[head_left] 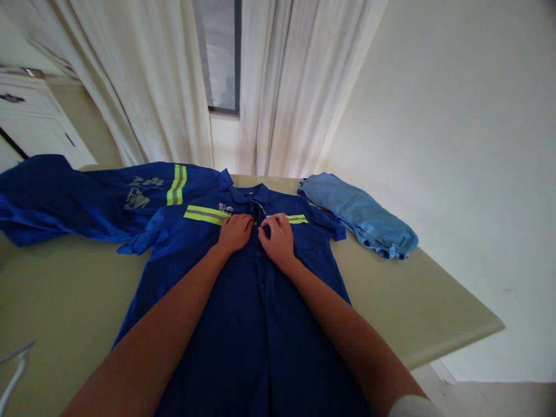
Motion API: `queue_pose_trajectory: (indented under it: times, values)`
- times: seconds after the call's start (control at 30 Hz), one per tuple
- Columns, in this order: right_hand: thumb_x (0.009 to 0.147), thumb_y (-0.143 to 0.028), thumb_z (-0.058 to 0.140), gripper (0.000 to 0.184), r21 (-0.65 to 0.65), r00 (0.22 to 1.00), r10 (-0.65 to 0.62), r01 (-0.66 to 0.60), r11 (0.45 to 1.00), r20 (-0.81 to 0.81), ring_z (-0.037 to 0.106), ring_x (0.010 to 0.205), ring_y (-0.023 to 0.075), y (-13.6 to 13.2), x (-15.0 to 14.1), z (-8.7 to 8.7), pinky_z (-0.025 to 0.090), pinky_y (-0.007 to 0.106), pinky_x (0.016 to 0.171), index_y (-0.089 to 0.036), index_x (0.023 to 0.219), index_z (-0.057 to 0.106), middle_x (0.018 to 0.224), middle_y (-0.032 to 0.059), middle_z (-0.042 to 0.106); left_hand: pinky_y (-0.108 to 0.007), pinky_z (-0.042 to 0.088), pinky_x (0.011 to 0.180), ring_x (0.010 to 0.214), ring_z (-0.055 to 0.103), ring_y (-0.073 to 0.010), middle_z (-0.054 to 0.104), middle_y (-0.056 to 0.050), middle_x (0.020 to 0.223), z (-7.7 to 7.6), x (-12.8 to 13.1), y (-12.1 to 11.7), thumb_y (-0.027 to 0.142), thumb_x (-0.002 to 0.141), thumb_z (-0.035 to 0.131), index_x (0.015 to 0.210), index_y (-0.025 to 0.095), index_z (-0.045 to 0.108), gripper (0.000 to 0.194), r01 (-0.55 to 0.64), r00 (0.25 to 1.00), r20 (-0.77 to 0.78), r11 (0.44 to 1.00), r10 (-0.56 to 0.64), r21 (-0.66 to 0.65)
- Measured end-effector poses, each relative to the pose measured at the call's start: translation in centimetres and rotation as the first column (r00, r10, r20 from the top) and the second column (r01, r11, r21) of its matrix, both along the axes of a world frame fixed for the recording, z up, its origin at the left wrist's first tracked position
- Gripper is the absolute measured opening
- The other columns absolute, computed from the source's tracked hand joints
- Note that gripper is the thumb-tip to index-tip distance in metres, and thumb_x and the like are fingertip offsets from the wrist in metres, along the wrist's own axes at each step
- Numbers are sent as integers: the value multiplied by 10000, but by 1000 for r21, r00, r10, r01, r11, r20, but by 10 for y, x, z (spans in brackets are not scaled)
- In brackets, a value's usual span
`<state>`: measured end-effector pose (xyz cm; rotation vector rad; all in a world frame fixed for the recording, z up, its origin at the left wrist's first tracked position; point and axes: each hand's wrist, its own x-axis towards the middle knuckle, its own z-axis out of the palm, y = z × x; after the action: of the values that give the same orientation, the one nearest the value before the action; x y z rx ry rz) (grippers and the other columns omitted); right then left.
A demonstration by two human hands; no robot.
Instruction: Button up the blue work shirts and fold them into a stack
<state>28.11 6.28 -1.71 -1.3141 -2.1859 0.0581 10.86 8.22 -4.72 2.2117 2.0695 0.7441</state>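
A dark blue short-sleeved work shirt (234, 301) with yellow-and-grey reflective strips lies front side up, its collar pointing away from me. My left hand (237, 233) rests on the chest beside the button front, fingers curled at the placket edge. Just across the opening, my right hand (278, 238) is closed with thumb and fingers pinching the other edge of the placket. The two hands are close together below the collar (251, 193). My fingers hide the button or buttonhole between them.
Another blue garment (99, 197) with a reflective band and a printed logo lies at the left. A light blue folded cloth bundle (360, 211) lies at the right of the table (417, 307). White hanger-like pieces (17, 370) show at lower left. Curtains (286, 87) hang behind.
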Motion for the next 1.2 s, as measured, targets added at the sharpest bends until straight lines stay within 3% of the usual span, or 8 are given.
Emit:
queue_pose_trajectory:
  times: [0.13,0.23,0.37,0.47,0.6,0.73,0.87,1.2]
  values:
    - [973,-413,651,213,-175,971,154,-122,977,183,649,1003,211,-40,13,-4,480,316,889,-223,1065,675,1082,54,678,-513,313,1164,1278,610,-295,709,-106,1343,-2,0,9,312,1045,369,1232,261,685,371,-22,1000,-16,1000,22,16]
    - [1003,-452,625,250,-220,980,112,-75,973,164,679,950,184,-50,19,-8,493,284,788,-238,1122,674,1108,33,691,-503,304,1167,1270,608,-295,709,-112,1330,0,1,9,321,1053,340,1215,249,684,386,-33,999,-17,999,33,17]
    - [982,-555,633,357,-231,970,62,-7,973,235,699,904,205,-41,13,-5,503,294,752,-229,1116,690,1068,50,716,-445,383,1078,1175,619,-292,724,-126,1200,8,1,2,318,1044,362,1134,220,685,349,-35,999,23,994,33,106]
    - [1026,-413,577,247,-212,945,63,7,977,321,715,914,210,-38,5,-3,509,290,759,-208,1082,703,1063,72,730,-405,429,973,1091,626,-285,717,-128,1067,12,-1,-5,306,1030,381,995,204,685,322,-52,999,20,982,49,183]
    - [1033,-265,499,221,-152,914,77,-18,988,397,722,970,226,-40,1,-3,508,294,806,-183,1051,704,1056,108,739,-355,444,788,866,664,-248,719,-100,875,13,1,-11,376,1040,362,816,206,670,417,-7,1000,10,997,7,71]
    - [1031,-311,507,211,-180,941,-9,73,981,337,730,903,217,-40,3,-3,496,287,745,-213,1131,665,1051,71,756,-335,436,721,838,688,-243,745,-83,856,15,11,-14,530,1042,346,758,222,688,540,147,989,-9,984,-148,-105]
    - [1017,-345,523,202,-201,951,-72,137,970,301,725,851,218,-38,6,-2,462,291,702,-226,1111,657,1036,52,763,-322,447,713,878,704,-252,763,-79,898,20,21,-16,505,1006,421,807,230,728,457,157,987,-2,957,-162,-246]
    - [1005,-331,558,146,-206,985,-131,152,967,114,674,831,186,-30,15,-4,337,276,657,-219,1007,650,995,47,751,-322,381,656,724,657,-221,703,-70,710,45,34,-15,371,941,498,577,209,623,418,181,975,163,963,-150,-200]
